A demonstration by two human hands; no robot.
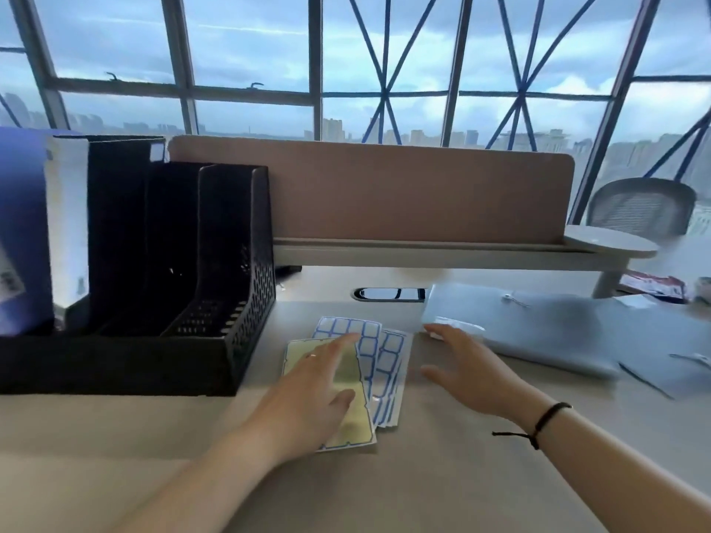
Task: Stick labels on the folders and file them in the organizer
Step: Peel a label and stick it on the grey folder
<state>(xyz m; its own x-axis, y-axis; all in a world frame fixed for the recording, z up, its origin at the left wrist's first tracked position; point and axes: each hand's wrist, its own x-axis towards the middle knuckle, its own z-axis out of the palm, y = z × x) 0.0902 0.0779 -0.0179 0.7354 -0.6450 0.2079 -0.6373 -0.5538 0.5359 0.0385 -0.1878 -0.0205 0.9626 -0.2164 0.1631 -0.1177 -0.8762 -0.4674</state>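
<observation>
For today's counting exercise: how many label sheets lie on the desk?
3: yellowish sheet under left hand, two blue-bordered sheets beside it; others may be hidden.

Open desk (442, 475) toward the near edge; blocked left by black organizer (215, 340), behind by partition (384, 194).

organizer (231, 263): black mesh | label sheets (379, 352): white, blue-bordered | folders (538, 332): grey

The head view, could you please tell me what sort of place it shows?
Probably a high-rise office workstation: a brown desk divider panel, a black mesh file organizer, a grey mesh office chair.
</observation>
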